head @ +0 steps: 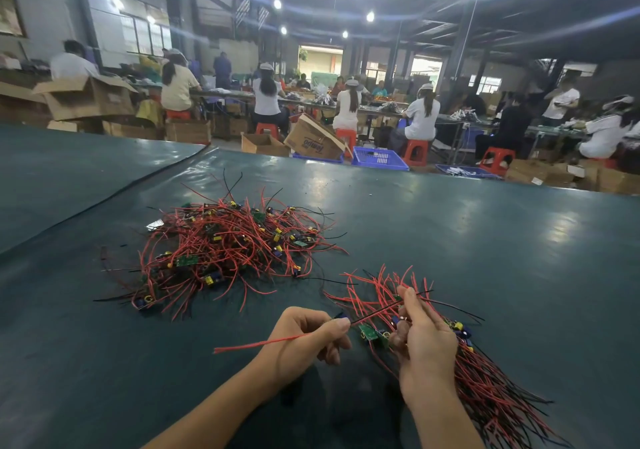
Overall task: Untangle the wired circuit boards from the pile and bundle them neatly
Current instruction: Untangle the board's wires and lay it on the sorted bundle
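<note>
Over green matting (485, 240), left hand (304, 337) pinches a leftward-pointing red wire (256, 344); right hand (426, 344) grips the diagonal bundle (485, 386).

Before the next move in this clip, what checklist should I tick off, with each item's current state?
1. Left hand pinches one red wire: ok.
2. Right hand grips the bundle: ok.
3. That wire lies apart from the pile: ok.
4. Bundle's far ends aligned: not ok, they fan out.
5. Pile fully untangled: not ok.
6. Black wire between the hands joins the same board: cannot tell.
</note>
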Tool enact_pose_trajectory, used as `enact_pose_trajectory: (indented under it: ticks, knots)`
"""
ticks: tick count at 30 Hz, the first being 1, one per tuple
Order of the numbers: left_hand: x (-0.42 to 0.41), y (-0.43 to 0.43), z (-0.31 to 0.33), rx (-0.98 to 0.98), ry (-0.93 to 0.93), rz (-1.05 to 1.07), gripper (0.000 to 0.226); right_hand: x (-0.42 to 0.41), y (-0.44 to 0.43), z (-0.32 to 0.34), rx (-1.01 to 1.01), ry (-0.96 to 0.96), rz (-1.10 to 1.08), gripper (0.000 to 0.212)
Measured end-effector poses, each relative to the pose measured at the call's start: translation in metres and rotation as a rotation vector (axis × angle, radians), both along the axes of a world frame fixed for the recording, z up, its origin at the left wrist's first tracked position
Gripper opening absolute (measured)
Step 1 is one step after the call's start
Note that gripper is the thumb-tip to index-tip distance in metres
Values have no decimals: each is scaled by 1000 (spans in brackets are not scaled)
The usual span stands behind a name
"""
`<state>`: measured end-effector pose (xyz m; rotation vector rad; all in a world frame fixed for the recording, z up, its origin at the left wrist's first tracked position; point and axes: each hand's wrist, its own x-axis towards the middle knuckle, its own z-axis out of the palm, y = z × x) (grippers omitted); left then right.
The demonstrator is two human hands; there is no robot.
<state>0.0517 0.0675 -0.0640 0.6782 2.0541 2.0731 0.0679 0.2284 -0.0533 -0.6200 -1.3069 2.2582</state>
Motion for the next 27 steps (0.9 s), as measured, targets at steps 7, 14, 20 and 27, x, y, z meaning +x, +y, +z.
enact_pose_trajectory:
  ticks: [7,14,20,27]
  knots:
    - [-1,2,0,39,-16,88,49,6,-36,-9,338,34,329,27]
    - [-1,2,3,-49,-64,25,36,3,-31,-11,319,-57,219,26]
    - [2,-5,10,-54,-36,-68,32,-2,1,-3,45,-20,25,13]
    - [-5,-8,6,24,-141,67,41,1,4,-2,82,58,-108,17]
